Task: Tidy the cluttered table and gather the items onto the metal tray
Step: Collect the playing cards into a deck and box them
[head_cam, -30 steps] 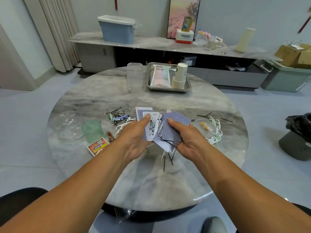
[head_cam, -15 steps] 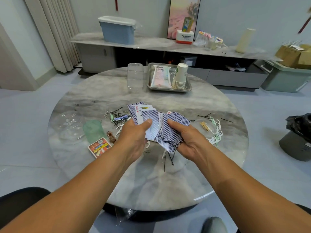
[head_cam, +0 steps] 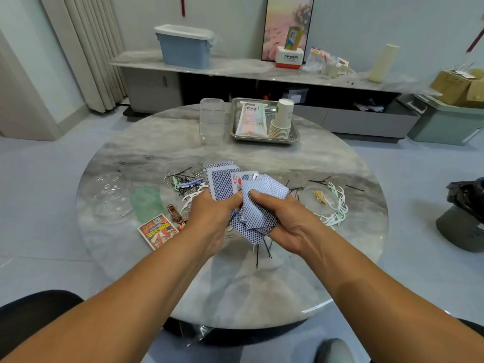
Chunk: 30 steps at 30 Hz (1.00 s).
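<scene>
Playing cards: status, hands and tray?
Left hand and right hand both grip the playing cards, unsquared. Metal tray holds packet and paper cups. Hairpins, floss picks litter the table.

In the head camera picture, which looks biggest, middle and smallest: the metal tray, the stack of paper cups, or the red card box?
1. metal tray
2. and 3. unsure: stack of paper cups and red card box look alike, and the box lies nearer the camera.

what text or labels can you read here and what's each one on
"Panasonic": white and red box on the shelf.
"K" with a red diamond: face-up playing card among the cards held by both hands.
Chinese print on the packet in the metal tray: too blurred to read.
Print on the red card box on the table: too small to read.
</scene>
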Each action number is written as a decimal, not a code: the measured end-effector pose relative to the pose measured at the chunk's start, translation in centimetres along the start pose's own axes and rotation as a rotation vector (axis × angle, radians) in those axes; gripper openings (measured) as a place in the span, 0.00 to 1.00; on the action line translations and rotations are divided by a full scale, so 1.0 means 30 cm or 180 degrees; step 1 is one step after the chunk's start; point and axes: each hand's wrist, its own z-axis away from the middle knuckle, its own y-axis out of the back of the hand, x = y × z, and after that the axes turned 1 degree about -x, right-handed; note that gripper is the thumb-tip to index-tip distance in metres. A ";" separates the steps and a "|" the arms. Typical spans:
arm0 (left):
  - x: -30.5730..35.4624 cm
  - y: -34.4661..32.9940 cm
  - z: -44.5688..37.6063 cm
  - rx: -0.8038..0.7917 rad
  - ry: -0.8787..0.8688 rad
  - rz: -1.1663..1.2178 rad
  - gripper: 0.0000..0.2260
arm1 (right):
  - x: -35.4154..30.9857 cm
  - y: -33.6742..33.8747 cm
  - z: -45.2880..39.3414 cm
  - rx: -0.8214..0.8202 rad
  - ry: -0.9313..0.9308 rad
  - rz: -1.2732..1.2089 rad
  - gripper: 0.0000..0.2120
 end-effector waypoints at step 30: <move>-0.354 -0.025 0.058 -0.2784 -0.2505 -0.4987 0.25 | -0.225 0.066 0.050 0.1395 0.1162 0.0030 0.22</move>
